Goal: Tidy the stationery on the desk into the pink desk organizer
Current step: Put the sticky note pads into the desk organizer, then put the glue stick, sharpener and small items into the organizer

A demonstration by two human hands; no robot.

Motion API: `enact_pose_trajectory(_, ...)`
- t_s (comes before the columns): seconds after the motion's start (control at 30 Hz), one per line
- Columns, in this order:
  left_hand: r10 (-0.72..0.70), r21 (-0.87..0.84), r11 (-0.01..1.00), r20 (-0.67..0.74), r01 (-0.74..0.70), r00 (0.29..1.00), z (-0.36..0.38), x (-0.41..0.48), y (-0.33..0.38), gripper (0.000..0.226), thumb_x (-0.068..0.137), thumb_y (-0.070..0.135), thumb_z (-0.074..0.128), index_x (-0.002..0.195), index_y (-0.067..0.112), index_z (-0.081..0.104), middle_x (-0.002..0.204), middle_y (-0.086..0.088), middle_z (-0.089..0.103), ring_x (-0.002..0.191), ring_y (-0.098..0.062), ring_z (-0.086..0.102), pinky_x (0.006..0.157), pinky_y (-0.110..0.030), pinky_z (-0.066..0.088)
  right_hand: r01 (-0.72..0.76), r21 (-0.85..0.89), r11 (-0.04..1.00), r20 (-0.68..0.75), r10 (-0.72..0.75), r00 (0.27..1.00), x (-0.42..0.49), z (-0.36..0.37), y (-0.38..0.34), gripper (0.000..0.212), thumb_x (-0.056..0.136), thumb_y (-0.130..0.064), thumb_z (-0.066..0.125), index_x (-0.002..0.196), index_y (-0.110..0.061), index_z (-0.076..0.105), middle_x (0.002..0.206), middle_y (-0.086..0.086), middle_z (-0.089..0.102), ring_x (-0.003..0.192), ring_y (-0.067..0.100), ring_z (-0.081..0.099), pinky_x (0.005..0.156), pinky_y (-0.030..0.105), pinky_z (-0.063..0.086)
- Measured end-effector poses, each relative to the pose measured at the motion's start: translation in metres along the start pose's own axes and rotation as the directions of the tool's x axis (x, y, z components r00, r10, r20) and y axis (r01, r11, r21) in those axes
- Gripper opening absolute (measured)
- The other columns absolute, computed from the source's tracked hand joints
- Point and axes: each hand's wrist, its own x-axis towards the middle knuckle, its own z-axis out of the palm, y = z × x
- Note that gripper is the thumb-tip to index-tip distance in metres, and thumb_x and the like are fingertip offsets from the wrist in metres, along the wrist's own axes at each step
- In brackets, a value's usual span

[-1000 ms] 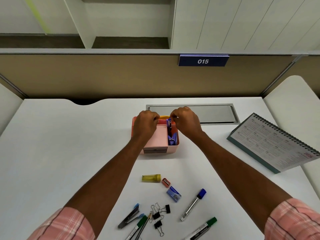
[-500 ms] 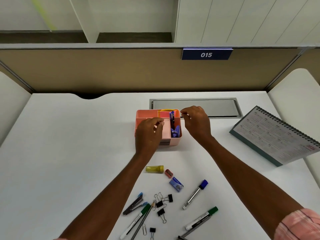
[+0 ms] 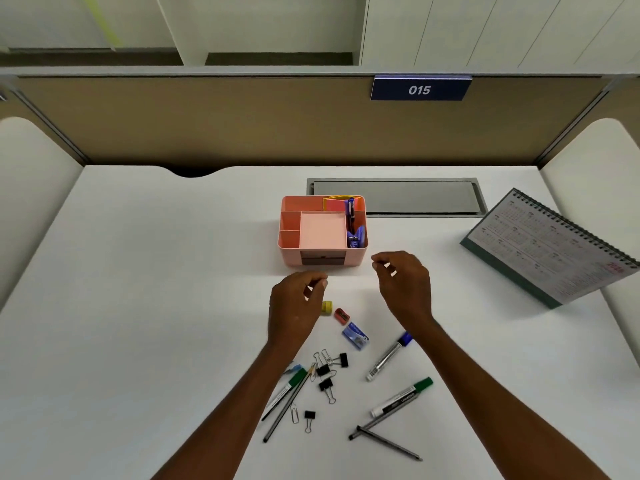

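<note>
The pink desk organizer point(image 3: 290, 251) stands mid-desk with a blue stapler point(image 3: 356, 237), a blue pen and yellow-orange notes in its right and back compartments. My left hand point(image 3: 294, 308) hovers just in front of it, fingers loosely curled, holding nothing and partly covering a yellow item point(image 3: 326, 306). My right hand point(image 3: 405, 285) hovers to the right, also loosely curled and holding nothing. Loose on the desk lie a red sharpener point(image 3: 341, 315), a blue staple box point(image 3: 355, 336), a blue-capped marker point(image 3: 389, 356), green markers point(image 3: 401, 398), black binder clips point(image 3: 325, 370), paper clips and thin pens point(image 3: 388, 441).
A spiral desk calendar point(image 3: 550, 247) stands at the right. A grey cable hatch point(image 3: 394, 197) sits flush in the desk behind the organizer. A brown partition with a "015" plate point(image 3: 419, 89) closes the back. White desk surface point(image 3: 145, 306) stretches to the left.
Both hands have drawn back from the top of the organizer toward me and now hover in front of it. The organizer's compartments, earlier covered by the hands, are now in full view.
</note>
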Motion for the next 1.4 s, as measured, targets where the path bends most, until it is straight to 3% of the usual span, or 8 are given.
enact_pose_trajectory(0.13,-0.047,-0.004,0.999,0.006,0.047,0.999,-0.005,-0.019,-0.009,0.016,0.093,0.02,0.072,0.108,0.022,0.079,0.101,0.012,0.076,0.087,0.005,0.065,0.076,-0.005,0.05,-0.067,0.02,0.998,0.079,0.066,0.995,-0.039,0.0,-0.002,0.014,0.094,-0.02,0.071,0.106,-0.025,0.076,0.1,-0.011,0.073,0.085,0.006,0.061,0.077,0.017,0.047)
enact_pose_trajectory(0.27,-0.053,0.064,0.997,0.05,0.05,0.997,-0.007,-0.036,-0.016,0.019,0.093,0.018,0.072,0.112,0.021,0.077,0.108,0.009,0.075,0.091,-0.007,0.067,0.085,-0.028,0.059,-0.108,0.037,0.993,0.198,0.098,0.975,-0.075,0.003,-0.006,0.013,0.096,-0.022,0.069,0.107,-0.026,0.075,0.103,-0.013,0.072,0.088,0.007,0.062,0.081,0.029,0.055)
enact_pose_trajectory(0.43,-0.092,0.226,0.972,0.12,0.063,0.988,-0.005,-0.038,-0.026,0.032,0.094,0.021,0.073,0.125,0.025,0.071,0.128,0.004,0.068,0.119,-0.016,0.058,0.102,-0.034,0.05,-0.165,0.037,0.986,0.268,0.149,0.952,-0.097,0.004,-0.01,0.015,0.098,-0.021,0.066,0.11,-0.025,0.074,0.107,-0.01,0.072,0.094,0.008,0.063,0.084,0.031,0.055)
enact_pose_trajectory(0.6,-0.073,0.281,0.96,0.192,0.017,0.979,-0.001,-0.034,-0.035,0.043,0.091,0.022,0.076,0.133,0.023,0.067,0.139,0.0,0.062,0.131,-0.019,0.053,0.111,-0.034,0.042,-0.197,0.008,0.98,0.311,0.184,0.932,-0.11,0.003,-0.012,0.017,0.1,-0.022,0.064,0.113,-0.025,0.073,0.11,-0.008,0.071,0.098,0.009,0.062,0.086,0.032,0.056)
enact_pose_trajectory(0.8,-0.055,0.286,0.958,0.194,-0.003,0.98,0.001,-0.057,-0.031,0.033,0.09,0.028,0.076,0.122,0.03,0.07,0.124,0.007,0.067,0.118,-0.016,0.057,0.099,-0.034,0.05,-0.118,-0.037,0.992,0.422,0.122,0.898,-0.14,0.004,-0.019,0.02,0.097,-0.029,0.068,0.116,-0.03,0.072,0.107,-0.01,0.068,0.099,0.009,0.06,0.085,0.03,0.053)
enact_pose_trajectory(0.97,-0.179,0.26,0.956,0.164,0.132,0.97,-0.021,-0.097,-0.048,0.026,0.091,0.026,0.074,0.115,0.035,0.07,0.104,0.013,0.064,0.096,-0.01,0.063,0.081,-0.036,0.057,-0.111,-0.006,0.994,0.467,0.101,0.879,-0.159,0.009,-0.03,0.022,0.097,-0.032,0.068,0.118,-0.029,0.072,0.11,-0.01,0.069,0.101,0.008,0.059,0.087,0.026,0.051)
enact_pose_trajectory(1.27,-0.292,0.228,0.929,-0.03,0.291,0.956,-0.065,-0.167,-0.075,0.023,0.089,0.019,0.076,0.108,0.031,0.071,0.098,0.014,0.063,0.089,-0.012,0.063,0.075,-0.037,0.058,-0.067,0.015,0.998,0.545,0.048,0.837,-0.203,0.001,-0.035,0.022,0.1,-0.026,0.064,0.12,-0.025,0.073,0.11,-0.008,0.068,0.103,0.01,0.058,0.087,0.021,0.045)
enact_pose_trajectory(1.4,-0.268,0.24,0.93,-0.074,0.278,0.96,-0.063,-0.172,-0.077,0.027,0.089,0.018,0.076,0.112,0.031,0.07,0.109,0.013,0.062,0.101,-0.013,0.06,0.08,-0.034,0.055,-0.045,0.004,0.999,0.578,0.035,0.815,-0.227,-0.005,-0.035,0.02,0.1,-0.026,0.063,0.117,-0.026,0.072,0.11,-0.009,0.067,0.104,0.008,0.057,0.089,0.023,0.047)
